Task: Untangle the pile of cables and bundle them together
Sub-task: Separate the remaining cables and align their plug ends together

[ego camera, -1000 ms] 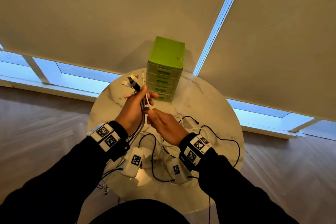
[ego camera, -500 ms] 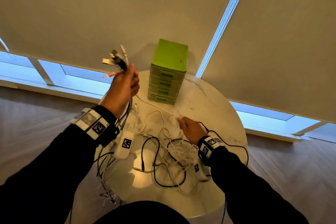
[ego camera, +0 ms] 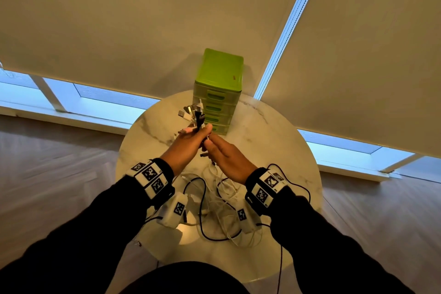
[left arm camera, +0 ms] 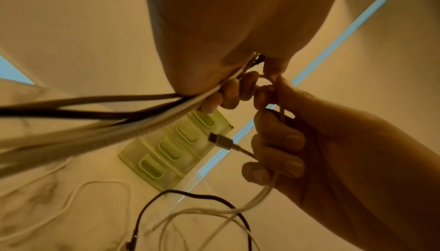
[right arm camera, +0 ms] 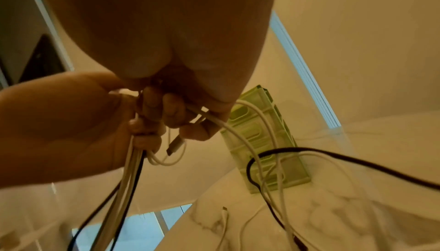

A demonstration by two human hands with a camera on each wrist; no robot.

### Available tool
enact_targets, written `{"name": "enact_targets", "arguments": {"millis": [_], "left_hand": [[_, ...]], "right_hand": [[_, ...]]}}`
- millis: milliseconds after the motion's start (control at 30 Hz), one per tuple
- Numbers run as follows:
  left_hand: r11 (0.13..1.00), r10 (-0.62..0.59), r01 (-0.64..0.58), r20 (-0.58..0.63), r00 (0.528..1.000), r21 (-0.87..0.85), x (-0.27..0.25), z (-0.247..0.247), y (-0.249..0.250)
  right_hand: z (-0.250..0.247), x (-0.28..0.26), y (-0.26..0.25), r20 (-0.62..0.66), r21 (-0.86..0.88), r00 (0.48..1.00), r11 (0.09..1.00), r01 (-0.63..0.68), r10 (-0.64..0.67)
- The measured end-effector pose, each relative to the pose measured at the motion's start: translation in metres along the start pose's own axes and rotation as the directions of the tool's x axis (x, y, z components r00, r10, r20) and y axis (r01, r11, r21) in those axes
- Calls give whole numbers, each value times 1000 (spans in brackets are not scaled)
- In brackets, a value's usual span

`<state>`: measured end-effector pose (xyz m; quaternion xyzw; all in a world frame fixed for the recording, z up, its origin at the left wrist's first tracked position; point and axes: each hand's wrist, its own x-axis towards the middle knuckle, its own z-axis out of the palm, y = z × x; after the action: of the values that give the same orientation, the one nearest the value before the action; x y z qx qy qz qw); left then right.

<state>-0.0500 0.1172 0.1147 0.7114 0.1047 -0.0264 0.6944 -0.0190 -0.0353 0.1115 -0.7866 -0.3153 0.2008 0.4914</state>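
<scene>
My left hand [ego camera: 188, 143] grips a bundle of black and white cables [left arm camera: 123, 116] above the round table. Their plugs [ego camera: 193, 112] stick up past the fingers. My right hand [ego camera: 222, 153] is right beside it, thumb to thumb, fingers curled round a white cable [left arm camera: 264, 193] whose USB plug [left arm camera: 219, 140] pokes out by the knuckles. In the right wrist view that plug [right arm camera: 176, 146] hangs under my fingers, and the left hand [right arm camera: 71, 123] holds the bundle [right arm camera: 128, 170] close by. Several loose cables [ego camera: 214, 200] lie tangled on the table below both wrists.
A green drawer unit [ego camera: 219, 88] stands at the far edge of the marble table [ego camera: 281, 150], just behind the hands. Some cables hang over the table's near edge. Roller blinds and a low window fill the background.
My left hand came down from the raised left position to the table's centre. My right hand rose from the pile with a white cable and met it.
</scene>
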Motion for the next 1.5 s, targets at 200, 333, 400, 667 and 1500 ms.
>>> {"name": "enact_targets", "arguments": {"millis": [200,333,400,667,1500], "left_hand": [[996,90,-85,-125,988,41,5,-14,4],[996,91,-94,-229,969,-4,7,-36,16],[990,134,-138,-251,959,-1,5,-46,22],[976,216,-211,-300,929,48,-3,-61,25],[978,34,-11,104,994,-210,-9,44,14]], "right_hand": [[-3,-7,18,108,-109,990,991,-77,89],[-9,-7,59,125,-347,952,911,-220,278],[-13,-7,73,74,-391,938,875,-285,339],[-24,4,55,-43,-257,937,903,-346,347],[-62,-74,1,-299,-204,897,897,-392,324]]}}
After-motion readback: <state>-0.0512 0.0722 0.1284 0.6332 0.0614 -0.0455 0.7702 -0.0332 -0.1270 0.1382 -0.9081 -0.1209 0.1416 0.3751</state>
